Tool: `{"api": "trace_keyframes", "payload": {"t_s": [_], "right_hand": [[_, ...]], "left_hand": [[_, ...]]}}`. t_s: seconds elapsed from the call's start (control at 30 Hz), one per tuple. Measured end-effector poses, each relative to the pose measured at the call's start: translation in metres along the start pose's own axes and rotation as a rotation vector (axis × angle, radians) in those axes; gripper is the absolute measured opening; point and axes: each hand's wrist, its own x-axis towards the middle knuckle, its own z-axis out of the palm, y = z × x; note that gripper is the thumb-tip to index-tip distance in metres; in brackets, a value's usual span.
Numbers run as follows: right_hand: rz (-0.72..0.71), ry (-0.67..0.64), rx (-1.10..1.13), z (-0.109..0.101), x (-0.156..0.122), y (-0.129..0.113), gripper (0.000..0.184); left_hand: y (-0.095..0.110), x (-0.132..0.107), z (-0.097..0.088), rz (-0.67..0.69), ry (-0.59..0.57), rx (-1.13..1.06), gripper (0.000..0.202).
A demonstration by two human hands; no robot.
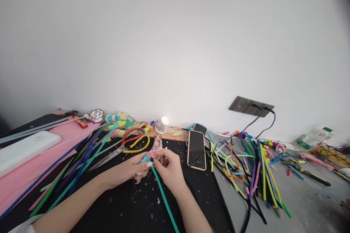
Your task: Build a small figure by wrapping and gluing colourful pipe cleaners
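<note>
Both my hands meet over the black mat [131,207], around a small coil of pink and light-blue pipe cleaner [144,158]. My left hand [133,168] is closed on the coil, thumb on its near side. Fingers of my right hand [170,169] pinch at the coil's right end, where a long teal pipe cleaner [164,193] comes out and runs down toward me. Which strand the right fingertips grip is partly hidden. Just beyond my left hand lie open scissors [119,149] with red and yellow handles.
A phone [197,150] and a paper cup [162,125] stand beyond my hands. Loose pipe cleaners [264,178] spread at right, others [79,173] at left near a white box [30,149]. Pliers [306,171] and a bottle [314,139] lie far right. Another person's fingers [346,204] show at the right edge.
</note>
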Motion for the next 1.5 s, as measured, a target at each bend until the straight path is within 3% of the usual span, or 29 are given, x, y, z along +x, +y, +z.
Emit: {"api": "trace_keyframes", "payload": {"t_s": [0.13,0.3,0.6,0.83,1.5], "right_hand": [[0.081,-0.066,0.105,-0.0034,0.0022,-0.0005,0.008],[0.205,-0.18,0.328,-0.0077,0.0061,-0.005,0.019],[0.306,-0.198,0.477,-0.0104,0.0052,-0.0055,0.024],[0.222,-0.171,0.429,-0.0041,0.0051,-0.001,0.027],[0.216,-0.192,0.452,-0.0014,0.0041,0.0001,0.031]], "left_hand": [[0.001,-0.0013,-0.0025,-0.056,-0.044,-0.018,0.044],[0.0017,-0.0029,-0.0044,-0.136,-0.099,-0.022,0.037],[0.0042,-0.0045,-0.0053,-0.158,-0.105,-0.044,0.034],[0.0014,-0.003,-0.0056,-0.165,-0.086,-0.035,0.039],[0.0053,-0.0041,-0.0022,-0.163,-0.056,0.013,0.04]]}}
